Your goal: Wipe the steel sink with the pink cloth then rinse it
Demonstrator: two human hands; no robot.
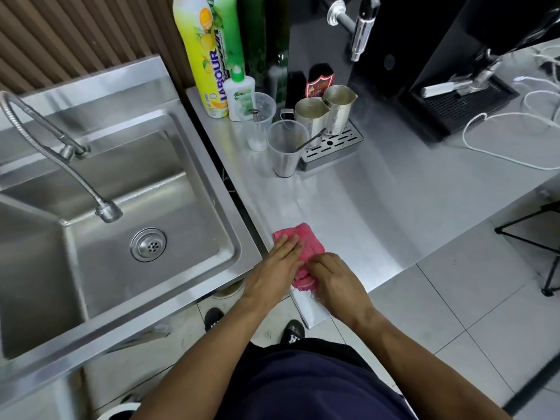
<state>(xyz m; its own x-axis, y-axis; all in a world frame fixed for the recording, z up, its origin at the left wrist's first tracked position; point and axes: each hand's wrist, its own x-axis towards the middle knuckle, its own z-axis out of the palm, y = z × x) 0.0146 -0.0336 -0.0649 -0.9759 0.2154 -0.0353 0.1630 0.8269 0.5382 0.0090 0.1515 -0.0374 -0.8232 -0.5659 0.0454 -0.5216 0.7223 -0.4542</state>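
Pink cloth (303, 253) lies on the steel counter (378, 207) right of the sink (212, 177), soft, light, likely bunching; left hand (272, 265) flat atop, right hand (333, 275) pinching near edge.

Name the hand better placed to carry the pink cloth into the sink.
Probably left: the left hand lies flat on the pink cloth, nearer the sink; the right hand pinches its far edge.

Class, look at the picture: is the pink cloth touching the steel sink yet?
Apart. The head view shows the pink cloth lying on the counter under both hands, with bare counter surface between it and the sink rim.
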